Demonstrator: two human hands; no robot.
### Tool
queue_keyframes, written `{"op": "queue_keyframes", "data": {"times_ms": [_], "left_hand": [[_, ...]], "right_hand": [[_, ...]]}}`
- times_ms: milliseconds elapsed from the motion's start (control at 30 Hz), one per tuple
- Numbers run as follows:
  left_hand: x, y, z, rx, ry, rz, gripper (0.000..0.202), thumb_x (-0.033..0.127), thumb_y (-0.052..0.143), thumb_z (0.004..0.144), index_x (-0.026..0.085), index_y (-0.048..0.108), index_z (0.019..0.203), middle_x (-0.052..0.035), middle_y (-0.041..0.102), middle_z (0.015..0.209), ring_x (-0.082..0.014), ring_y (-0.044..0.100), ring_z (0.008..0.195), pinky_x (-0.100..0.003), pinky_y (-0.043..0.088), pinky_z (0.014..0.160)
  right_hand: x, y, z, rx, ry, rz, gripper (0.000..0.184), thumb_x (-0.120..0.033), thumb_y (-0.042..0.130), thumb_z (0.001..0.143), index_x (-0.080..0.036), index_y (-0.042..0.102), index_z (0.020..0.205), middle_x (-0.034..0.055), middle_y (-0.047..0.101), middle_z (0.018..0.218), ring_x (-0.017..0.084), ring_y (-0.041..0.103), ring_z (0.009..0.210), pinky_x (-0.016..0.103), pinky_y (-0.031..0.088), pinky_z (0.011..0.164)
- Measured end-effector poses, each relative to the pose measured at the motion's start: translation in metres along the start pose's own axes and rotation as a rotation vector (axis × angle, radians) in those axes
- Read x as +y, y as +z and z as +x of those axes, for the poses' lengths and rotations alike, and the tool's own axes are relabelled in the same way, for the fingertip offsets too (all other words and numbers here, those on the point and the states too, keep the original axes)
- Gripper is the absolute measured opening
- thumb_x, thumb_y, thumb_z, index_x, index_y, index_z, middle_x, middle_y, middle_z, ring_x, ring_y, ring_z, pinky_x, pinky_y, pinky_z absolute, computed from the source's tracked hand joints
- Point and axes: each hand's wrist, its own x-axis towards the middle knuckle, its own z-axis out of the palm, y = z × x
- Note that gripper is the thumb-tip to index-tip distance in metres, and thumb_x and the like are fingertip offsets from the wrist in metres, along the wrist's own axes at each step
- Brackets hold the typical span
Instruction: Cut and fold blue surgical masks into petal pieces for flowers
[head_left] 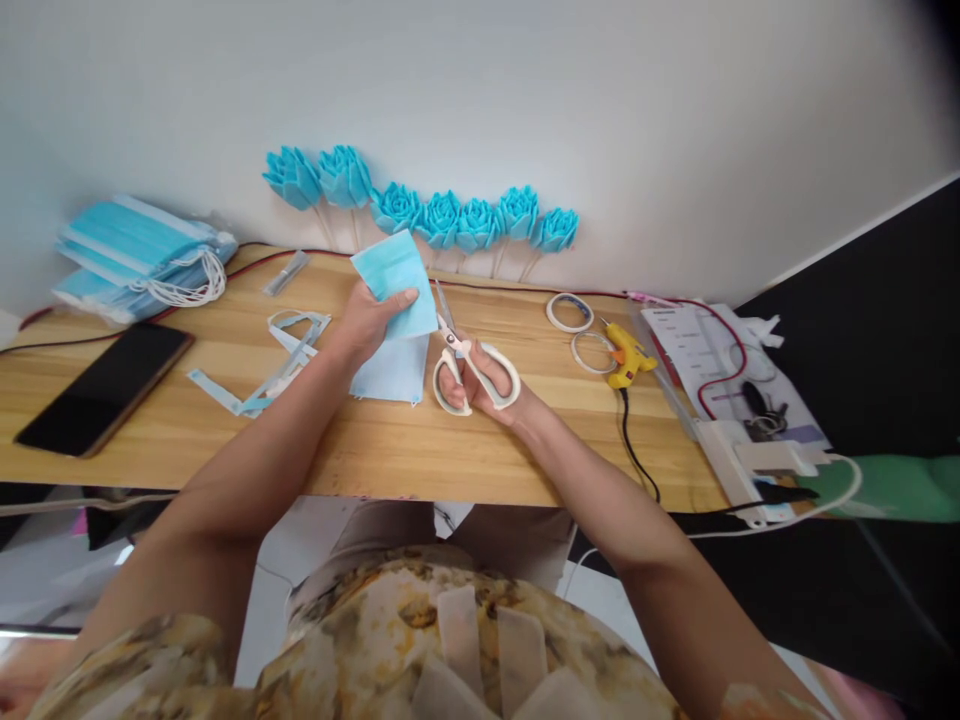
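My left hand (373,318) grips a light blue piece of mask fabric (395,280), holding it up over the wooden table (375,450). My right hand (480,385) has its fingers through the white handles of a pair of scissors (469,368), whose blades point up along the fabric's right edge. Under both hands, a second blue fabric piece (390,372) lies flat on the table.
A stack of blue face masks (139,255) sits far left, with a black phone (105,385) in front. Cut mask strips (277,365) lie left of centre. Several blue fabric flowers (442,215) lean on the wall. Two tape rolls (568,312), a yellow glue gun (628,355) and papers (705,360) are to the right.
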Motion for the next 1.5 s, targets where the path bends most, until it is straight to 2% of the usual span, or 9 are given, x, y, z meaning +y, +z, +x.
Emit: {"op": "queue_keyframes", "data": {"times_ms": [167, 333, 600, 767, 900, 1033, 1100, 1267, 1500], "left_hand": [[-0.002, 0.005, -0.005, -0.047, -0.025, -0.016, 0.056, 0.038, 0.100, 0.048, 0.018, 0.070, 0.092, -0.0022, 0.076, 0.089, -0.0173, 0.069, 0.078, -0.029, 0.059, 0.077], [-0.003, 0.011, -0.012, -0.128, -0.058, 0.010, 0.057, 0.040, 0.099, 0.052, 0.018, 0.068, 0.094, -0.0036, 0.076, 0.088, -0.0207, 0.072, 0.078, -0.033, 0.059, 0.077], [-0.002, 0.011, -0.012, -0.100, -0.027, 0.002, 0.053, 0.038, 0.099, 0.053, 0.020, 0.068, 0.091, -0.0013, 0.076, 0.085, -0.0185, 0.070, 0.073, -0.031, 0.060, 0.073], [-0.004, 0.009, -0.011, -0.097, -0.032, -0.004, 0.057, 0.037, 0.098, 0.054, 0.021, 0.068, 0.100, -0.0015, 0.075, 0.086, -0.0208, 0.071, 0.076, -0.034, 0.059, 0.074], [-0.005, 0.010, -0.012, -0.132, -0.044, 0.017, 0.053, 0.039, 0.098, 0.056, 0.020, 0.067, 0.096, -0.0028, 0.075, 0.086, -0.0217, 0.071, 0.077, -0.034, 0.058, 0.076], [-0.005, 0.012, -0.015, -0.157, -0.095, 0.009, 0.055, 0.034, 0.100, 0.050, 0.018, 0.066, 0.089, -0.0009, 0.074, 0.081, -0.0170, 0.067, 0.069, -0.031, 0.057, 0.071], [-0.006, 0.012, -0.015, -0.137, -0.095, 0.006, 0.054, 0.033, 0.100, 0.051, 0.018, 0.065, 0.090, 0.0000, 0.073, 0.081, -0.0156, 0.067, 0.068, -0.029, 0.057, 0.070], [-0.007, 0.008, -0.009, -0.083, -0.040, -0.020, 0.053, 0.035, 0.099, 0.054, 0.018, 0.067, 0.092, -0.0022, 0.075, 0.090, -0.0172, 0.069, 0.076, -0.029, 0.058, 0.072], [-0.008, 0.008, -0.009, -0.105, -0.030, -0.011, 0.052, 0.035, 0.098, 0.056, 0.018, 0.069, 0.095, -0.0036, 0.077, 0.094, -0.0199, 0.072, 0.081, -0.030, 0.059, 0.074]], "right_hand": [[0.003, -0.004, 0.002, 0.006, -0.022, 0.017, 0.052, -0.071, 0.059, 0.089, -0.026, 0.047, 0.112, -0.0065, 0.058, 0.064, 0.012, 0.048, 0.047, 0.026, 0.038, 0.046], [0.000, -0.001, 0.001, 0.053, -0.027, 0.023, 0.051, -0.070, 0.061, 0.088, -0.026, 0.047, 0.107, -0.0062, 0.058, 0.066, 0.011, 0.049, 0.049, 0.026, 0.038, 0.045], [-0.001, 0.000, 0.001, 0.045, -0.033, 0.029, 0.050, -0.069, 0.062, 0.088, -0.025, 0.048, 0.108, -0.0060, 0.058, 0.065, 0.012, 0.048, 0.048, 0.026, 0.039, 0.046], [-0.002, 0.001, 0.001, 0.062, -0.040, 0.039, 0.052, -0.070, 0.063, 0.086, -0.024, 0.050, 0.106, -0.0059, 0.057, 0.063, 0.012, 0.047, 0.048, 0.026, 0.039, 0.046], [-0.002, 0.002, 0.001, 0.067, -0.033, 0.050, 0.053, -0.070, 0.065, 0.085, -0.024, 0.050, 0.108, -0.0059, 0.057, 0.064, 0.012, 0.047, 0.049, 0.026, 0.038, 0.045], [-0.001, 0.001, 0.000, 0.066, -0.028, 0.076, 0.052, -0.070, 0.065, 0.085, -0.025, 0.048, 0.103, -0.0053, 0.057, 0.067, 0.012, 0.048, 0.050, 0.026, 0.038, 0.046], [0.000, 0.000, 0.000, 0.063, -0.025, 0.081, 0.053, -0.070, 0.065, 0.085, -0.024, 0.047, 0.104, -0.0052, 0.058, 0.067, 0.012, 0.048, 0.050, 0.026, 0.039, 0.046], [0.002, -0.003, 0.001, 0.025, -0.032, 0.082, 0.054, -0.070, 0.061, 0.088, -0.024, 0.048, 0.115, -0.0062, 0.056, 0.063, 0.012, 0.047, 0.049, 0.026, 0.038, 0.046], [0.002, -0.001, 0.002, 0.026, -0.031, 0.080, 0.052, -0.070, 0.063, 0.087, -0.024, 0.050, 0.107, -0.0056, 0.057, 0.064, 0.012, 0.048, 0.050, 0.025, 0.039, 0.045]]}}
